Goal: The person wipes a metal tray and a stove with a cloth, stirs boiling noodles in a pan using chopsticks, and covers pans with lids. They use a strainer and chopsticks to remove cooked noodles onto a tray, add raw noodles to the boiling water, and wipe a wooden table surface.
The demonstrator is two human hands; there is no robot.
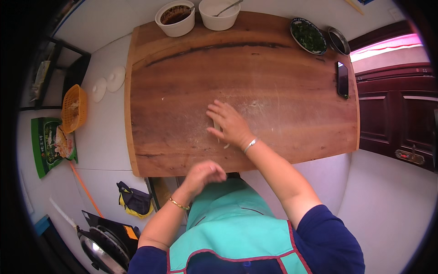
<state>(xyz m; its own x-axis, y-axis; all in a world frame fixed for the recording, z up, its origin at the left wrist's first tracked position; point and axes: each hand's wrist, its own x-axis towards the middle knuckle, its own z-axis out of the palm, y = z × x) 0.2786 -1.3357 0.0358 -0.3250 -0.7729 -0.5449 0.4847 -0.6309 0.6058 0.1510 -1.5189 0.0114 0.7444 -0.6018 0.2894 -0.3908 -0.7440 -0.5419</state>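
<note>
My right hand [230,125] lies palm down on the wooden board [182,77], its fingers stretched out and the thumb apart. A pale strip that looks like dough [217,125] shows between the thumb and fingers, and a small end [226,146] peeks out by the wrist. The palm hides the rest of it. Over the near edge of the board hovers my left hand [203,176], slightly blurred, its fingers loosely bent and nothing seen in them. Dusty flour marks [253,104] spread across the wood around my right hand.
Along the far edge stand a white bowl of dark sauce [175,19] and a white bowl with a spoon [219,18]. At the far right are a dish of chopped greens [308,35], a metal bowl [338,41] and a phone [342,79]. An orange basket [74,108] sits left.
</note>
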